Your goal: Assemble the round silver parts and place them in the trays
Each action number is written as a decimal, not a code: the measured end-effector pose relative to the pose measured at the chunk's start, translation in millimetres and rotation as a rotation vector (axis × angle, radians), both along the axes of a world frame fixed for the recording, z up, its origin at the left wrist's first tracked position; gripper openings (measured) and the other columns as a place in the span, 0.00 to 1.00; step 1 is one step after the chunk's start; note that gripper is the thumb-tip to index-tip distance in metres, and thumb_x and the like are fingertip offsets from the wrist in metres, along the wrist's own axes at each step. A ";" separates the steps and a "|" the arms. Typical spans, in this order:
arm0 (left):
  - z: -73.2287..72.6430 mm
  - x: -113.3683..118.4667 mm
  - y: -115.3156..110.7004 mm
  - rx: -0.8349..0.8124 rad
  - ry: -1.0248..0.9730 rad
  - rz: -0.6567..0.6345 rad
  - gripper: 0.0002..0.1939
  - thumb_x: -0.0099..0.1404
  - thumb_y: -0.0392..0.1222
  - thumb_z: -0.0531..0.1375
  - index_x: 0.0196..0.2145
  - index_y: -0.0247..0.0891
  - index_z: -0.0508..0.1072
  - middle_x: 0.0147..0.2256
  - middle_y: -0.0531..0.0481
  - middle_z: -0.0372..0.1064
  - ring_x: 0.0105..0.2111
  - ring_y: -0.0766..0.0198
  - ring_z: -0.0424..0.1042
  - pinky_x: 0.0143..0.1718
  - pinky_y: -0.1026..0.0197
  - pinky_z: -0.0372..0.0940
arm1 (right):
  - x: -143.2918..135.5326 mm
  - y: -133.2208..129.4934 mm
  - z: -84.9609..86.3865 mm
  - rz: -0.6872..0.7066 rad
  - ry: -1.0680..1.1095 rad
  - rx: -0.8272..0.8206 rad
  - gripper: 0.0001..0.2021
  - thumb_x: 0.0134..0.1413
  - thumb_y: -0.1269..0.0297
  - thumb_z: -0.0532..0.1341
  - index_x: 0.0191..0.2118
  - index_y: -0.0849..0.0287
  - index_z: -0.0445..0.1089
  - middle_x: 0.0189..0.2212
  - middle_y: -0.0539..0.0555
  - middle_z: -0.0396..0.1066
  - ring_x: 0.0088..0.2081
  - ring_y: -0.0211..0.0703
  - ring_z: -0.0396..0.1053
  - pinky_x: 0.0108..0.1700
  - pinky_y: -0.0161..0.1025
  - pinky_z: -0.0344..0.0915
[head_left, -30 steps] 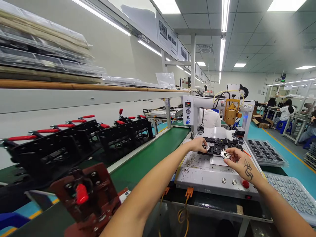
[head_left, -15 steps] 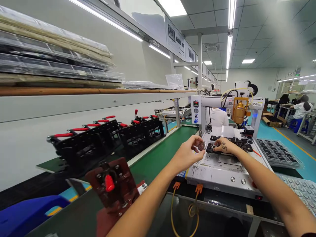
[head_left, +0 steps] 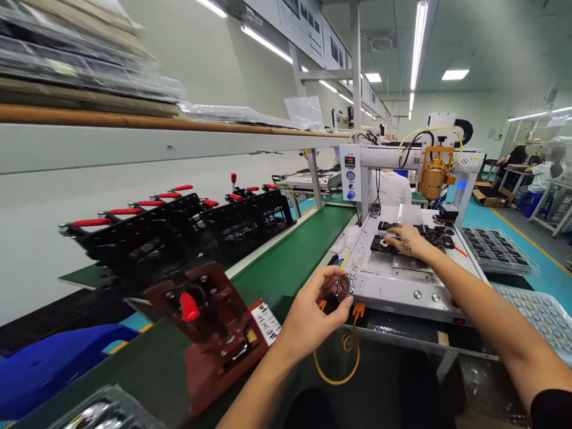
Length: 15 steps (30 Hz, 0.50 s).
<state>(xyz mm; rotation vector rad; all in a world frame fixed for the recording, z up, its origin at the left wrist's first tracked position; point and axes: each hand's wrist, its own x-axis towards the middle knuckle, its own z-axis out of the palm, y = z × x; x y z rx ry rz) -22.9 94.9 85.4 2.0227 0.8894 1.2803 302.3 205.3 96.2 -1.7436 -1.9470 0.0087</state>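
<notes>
A shiny round metal piece that looks like a watch case (head_left: 344,288) is pinched between the thumb and fingers of my left hand (head_left: 315,307), just off the front left edge of the white dispensing machine (head_left: 379,292). My right hand (head_left: 410,241) reaches over the machine's bed. Its fingertips close around a small round metal part (head_left: 383,242) at the left end of a black fixture (head_left: 376,243). The fingers partly cover that part. To the right of the hand, more of the black fixture shows.
A brown clamp jig (head_left: 210,333) with a red handle stands at lower left, beside a green conveyor belt (head_left: 286,256). Black toggle-clamp fixtures (head_left: 147,232) line the wall. Parts trays (head_left: 496,250) lie right of the machine. The gold dispensing head (head_left: 434,179) hangs above the bed.
My left hand has moved down and toward me with the watch case, away from the right hand. The right hand stays at the fixture's left end. The view has tilted downward.
</notes>
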 end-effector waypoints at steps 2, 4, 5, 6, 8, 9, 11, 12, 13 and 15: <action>-15.7 5.9 -3.0 -0.015 0.014 -0.008 0.17 0.63 0.41 0.65 0.50 0.43 0.72 0.42 0.48 0.78 0.40 0.58 0.80 0.46 0.56 0.77 | 21.1 -35.9 -4.7 -0.060 0.047 0.129 0.16 0.73 0.57 0.59 0.55 0.59 0.79 0.48 0.62 0.78 0.54 0.55 0.72 0.60 0.48 0.65; -37.9 6.3 -5.1 -0.046 0.039 0.007 0.17 0.64 0.43 0.65 0.51 0.43 0.73 0.44 0.48 0.79 0.41 0.57 0.80 0.46 0.54 0.77 | 48.6 -88.5 -16.3 -0.156 0.086 0.249 0.19 0.75 0.57 0.54 0.57 0.60 0.77 0.49 0.62 0.76 0.53 0.54 0.72 0.59 0.48 0.64; -50.5 6.1 -5.6 -0.068 0.050 0.010 0.17 0.64 0.43 0.65 0.51 0.44 0.73 0.44 0.48 0.79 0.41 0.56 0.81 0.47 0.54 0.77 | 62.1 -118.2 -25.6 -0.217 0.101 0.301 0.19 0.75 0.56 0.53 0.56 0.60 0.76 0.49 0.62 0.76 0.52 0.54 0.71 0.58 0.48 0.65; -63.5 6.7 -5.8 -0.096 0.062 0.000 0.17 0.64 0.44 0.65 0.51 0.44 0.73 0.43 0.48 0.79 0.41 0.56 0.81 0.47 0.53 0.77 | 74.2 -147.8 -37.1 -0.282 0.112 0.345 0.19 0.74 0.55 0.53 0.54 0.60 0.76 0.46 0.62 0.75 0.49 0.54 0.71 0.55 0.50 0.66; -89.1 14.5 -5.6 -0.154 0.089 -0.066 0.17 0.64 0.44 0.65 0.51 0.43 0.73 0.42 0.48 0.80 0.40 0.56 0.81 0.45 0.53 0.77 | 92.8 -199.2 -65.5 -0.398 0.127 0.398 0.18 0.71 0.50 0.56 0.47 0.59 0.76 0.40 0.59 0.74 0.42 0.54 0.70 0.49 0.50 0.67; -100.9 22.6 -5.5 -0.180 0.109 -0.120 0.17 0.64 0.43 0.65 0.50 0.43 0.73 0.41 0.48 0.80 0.39 0.56 0.81 0.45 0.53 0.77 | 99.2 -218.0 -80.6 -0.443 0.130 0.417 0.19 0.69 0.47 0.59 0.45 0.58 0.75 0.38 0.58 0.73 0.41 0.53 0.70 0.47 0.50 0.66; -122.0 46.6 -4.5 -0.210 0.170 -0.251 0.17 0.63 0.41 0.66 0.50 0.43 0.73 0.40 0.49 0.80 0.38 0.57 0.81 0.45 0.53 0.77 | 107.2 -240.0 -107.3 -0.506 0.118 0.420 0.21 0.65 0.40 0.62 0.40 0.57 0.73 0.36 0.57 0.72 0.40 0.54 0.69 0.47 0.50 0.66; -131.5 61.1 -3.4 -0.211 0.207 -0.317 0.18 0.61 0.39 0.66 0.49 0.43 0.73 0.42 0.48 0.80 0.41 0.56 0.81 0.47 0.52 0.77 | 108.8 -244.5 -117.1 -0.526 0.110 0.420 0.23 0.64 0.38 0.63 0.39 0.56 0.72 0.35 0.56 0.71 0.41 0.54 0.69 0.47 0.50 0.66; -140.5 75.8 -1.9 -0.202 0.243 -0.375 0.18 0.60 0.37 0.67 0.48 0.43 0.74 0.45 0.47 0.80 0.46 0.54 0.81 0.51 0.50 0.76 | 108.8 -246.2 -124.1 -0.542 0.101 0.423 0.23 0.64 0.37 0.63 0.38 0.56 0.71 0.35 0.56 0.70 0.42 0.55 0.68 0.48 0.51 0.66; -157.8 101.0 1.4 -0.162 0.313 -0.454 0.20 0.55 0.34 0.70 0.45 0.43 0.74 0.54 0.42 0.79 0.58 0.47 0.76 0.62 0.43 0.70 | 103.6 -246.9 -130.5 -0.552 0.087 0.451 0.23 0.64 0.38 0.63 0.39 0.56 0.69 0.36 0.57 0.70 0.43 0.55 0.68 0.49 0.52 0.66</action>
